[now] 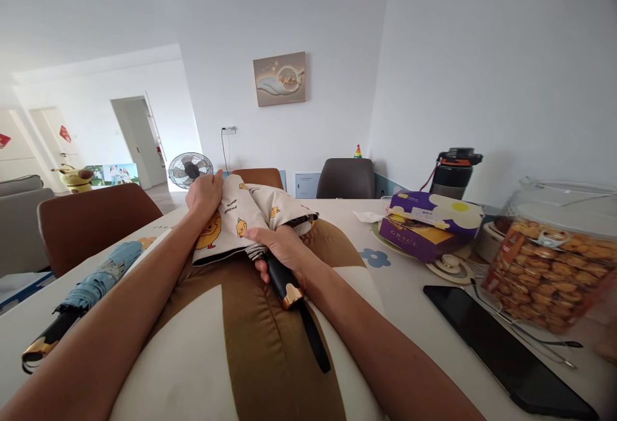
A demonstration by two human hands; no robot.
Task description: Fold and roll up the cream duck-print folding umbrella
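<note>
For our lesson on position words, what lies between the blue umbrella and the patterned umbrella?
In the head view, mainly the left forearm lies between the blue umbrella and the patterned umbrella.

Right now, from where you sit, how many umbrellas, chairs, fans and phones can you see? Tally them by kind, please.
Umbrellas: 2 (cream umbrella, blue umbrella)
Chairs: 3 (left brown chair, far brown chair, dark grey chair)
Fan: 1
Phone: 1
Total: 7

There are two hands [205, 193] [284, 247], two umbrellas [241, 215] [94, 285], three chairs [94, 225] [258, 178] [345, 179], one fan [191, 170] and one phone [501, 347].
</note>
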